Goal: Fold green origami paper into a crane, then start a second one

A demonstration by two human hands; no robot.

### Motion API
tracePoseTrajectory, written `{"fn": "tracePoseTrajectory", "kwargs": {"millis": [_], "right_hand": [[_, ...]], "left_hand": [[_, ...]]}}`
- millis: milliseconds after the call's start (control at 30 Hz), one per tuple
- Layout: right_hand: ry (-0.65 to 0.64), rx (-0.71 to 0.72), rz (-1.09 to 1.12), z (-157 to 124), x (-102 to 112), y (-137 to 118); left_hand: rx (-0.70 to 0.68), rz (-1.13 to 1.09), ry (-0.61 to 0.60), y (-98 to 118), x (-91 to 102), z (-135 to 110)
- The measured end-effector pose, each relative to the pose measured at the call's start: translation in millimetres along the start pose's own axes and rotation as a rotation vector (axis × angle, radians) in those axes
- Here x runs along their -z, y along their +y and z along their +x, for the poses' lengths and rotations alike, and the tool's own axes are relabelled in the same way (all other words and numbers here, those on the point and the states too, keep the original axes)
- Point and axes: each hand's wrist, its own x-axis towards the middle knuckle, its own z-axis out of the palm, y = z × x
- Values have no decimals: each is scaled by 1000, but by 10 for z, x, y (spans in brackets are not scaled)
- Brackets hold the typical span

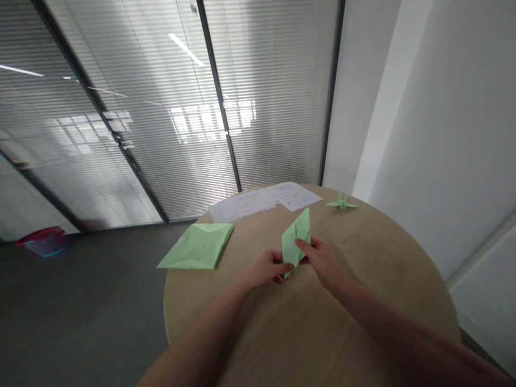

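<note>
Between my two hands I hold a piece of folded green origami paper (295,236), a tilted diamond shape with crease lines, above the round table. My left hand (271,267) pinches its lower corner, thumb on the near face. Against its right side, my right hand (317,255) presses with the thumb in front and the fingers behind. The fingertips behind the paper are hidden. A finished green paper crane (342,203) stands farther back on the right.
A stack of green paper (197,247) lies at the left, one corner jutting past the edge of the wooden table (387,279). Printed white sheets (245,205) lie at the back. A red and blue basket (45,241) is on the floor. Blinds and a white wall stand behind.
</note>
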Motion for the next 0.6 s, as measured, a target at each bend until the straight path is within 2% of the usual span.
{"fn": "tracePoseTrajectory", "kwargs": {"millis": [200, 600], "right_hand": [[-11, -3, -5, 12, 9, 9], [21, 22, 9, 30, 30, -5]], "left_hand": [[62, -96, -19, -25, 10, 5], [157, -120, -115, -34, 13, -42]]}}
